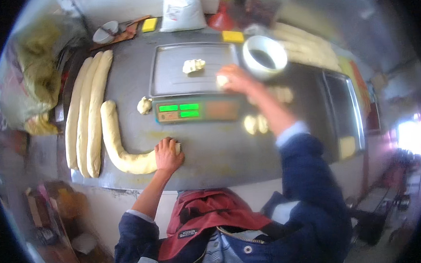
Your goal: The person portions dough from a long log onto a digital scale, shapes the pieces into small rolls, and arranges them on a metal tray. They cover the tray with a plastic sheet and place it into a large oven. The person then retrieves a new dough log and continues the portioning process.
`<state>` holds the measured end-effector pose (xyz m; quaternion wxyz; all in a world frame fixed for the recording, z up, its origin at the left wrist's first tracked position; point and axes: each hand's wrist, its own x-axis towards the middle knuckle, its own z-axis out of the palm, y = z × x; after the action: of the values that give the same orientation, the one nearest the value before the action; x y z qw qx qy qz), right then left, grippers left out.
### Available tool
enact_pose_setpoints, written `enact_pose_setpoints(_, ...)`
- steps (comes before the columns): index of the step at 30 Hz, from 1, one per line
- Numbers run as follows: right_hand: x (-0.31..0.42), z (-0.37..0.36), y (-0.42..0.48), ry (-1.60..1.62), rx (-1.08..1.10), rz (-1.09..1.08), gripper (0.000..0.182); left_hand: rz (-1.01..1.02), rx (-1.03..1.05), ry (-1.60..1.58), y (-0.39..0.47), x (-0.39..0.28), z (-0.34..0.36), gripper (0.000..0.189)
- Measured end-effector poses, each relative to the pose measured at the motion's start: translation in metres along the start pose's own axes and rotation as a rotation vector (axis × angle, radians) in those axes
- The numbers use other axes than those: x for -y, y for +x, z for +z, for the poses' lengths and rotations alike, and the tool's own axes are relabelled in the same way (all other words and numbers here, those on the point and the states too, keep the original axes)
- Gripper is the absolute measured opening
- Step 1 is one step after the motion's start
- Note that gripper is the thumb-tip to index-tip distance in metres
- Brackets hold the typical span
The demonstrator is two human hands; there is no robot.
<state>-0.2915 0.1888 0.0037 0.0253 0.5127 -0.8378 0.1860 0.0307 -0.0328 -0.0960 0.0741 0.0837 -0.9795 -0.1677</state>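
My left hand (pixel 169 155) grips the right end of a thick, bent dough rope (pixel 133 162) on the dark worktop. A pale lump of dough (pixel 222 81) is in my blurred right hand (pixel 233 78), at the right edge of the scale's metal tray (pixel 167 80). Another dough piece (pixel 193 66) rests on that tray. The digital scale (pixel 179 113) below it shows lit green displays. Left of the scale sits a small dough lump (pixel 144 105). Under my right forearm, cut dough pieces (pixel 256 124) lie in pairs, some partly hidden.
Long dough ropes (pixel 91 117) lie side by side at the left. A white bowl of dark liquid (pixel 264 56) stands right of the tray. Farther right are more dough strips (pixel 306 49) and a metal baking tray (pixel 344 105). A white sack (pixel 182 10) stands at the back.
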Motion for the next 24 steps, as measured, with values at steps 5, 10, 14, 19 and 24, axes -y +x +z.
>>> enact_pose_setpoints(5, -0.003, 0.004, -0.074, 0.906, -0.368, 0.552, 0.039, 0.034, 0.053, 0.028, -0.006, 0.006, -0.005, 0.046)
enact_pose_setpoints(10, -0.046, 0.0, -0.221, 1.439, -0.784, 0.957, 0.039, 0.06, 0.057, 0.063, -0.006, 0.003, -0.007, 0.045)
enact_pose_setpoints(14, -0.079, 0.029, -0.291, 0.581, -0.716, 1.285, 0.036, 0.05, 0.072, 0.082, -0.005, 0.0, -0.004, 0.045)
enact_pose_setpoints(19, -0.057, 0.048, -0.282, -0.088, -0.41, 1.261, 0.032, 0.075, 0.079, -0.01, -0.008, 0.01, -0.019, 0.071)
enact_pose_setpoints(24, -0.063, 0.046, -0.279, -0.291, -0.088, 1.329, 0.03, 0.136, 0.32, 0.113, -0.009, 0.026, -0.04, 0.083)
